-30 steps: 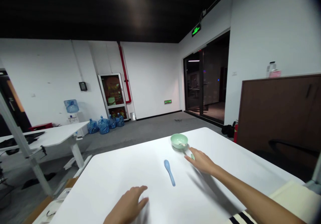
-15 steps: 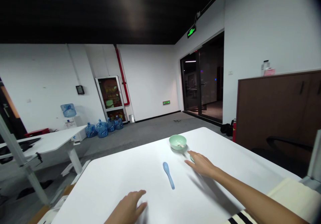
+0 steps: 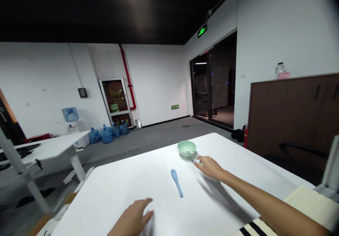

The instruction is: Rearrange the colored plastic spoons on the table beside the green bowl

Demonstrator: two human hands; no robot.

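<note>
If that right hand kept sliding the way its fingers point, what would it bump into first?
Probably the green bowl, which sits just past the fingertips of the right hand on the white table. Depth is hard to judge here, so take that as a best guess.

One bowl (image 3: 186, 147). Two spoons: blue spoon (image 3: 176, 182), green spoon (image 3: 201, 164). Two hands: left hand (image 3: 134, 217), right hand (image 3: 209, 167).

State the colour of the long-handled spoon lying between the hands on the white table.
The long-handled spoon is light blue, clearest in the head view.

Office: desks (image 3: 50, 146), water cooler (image 3: 71, 119)
</note>
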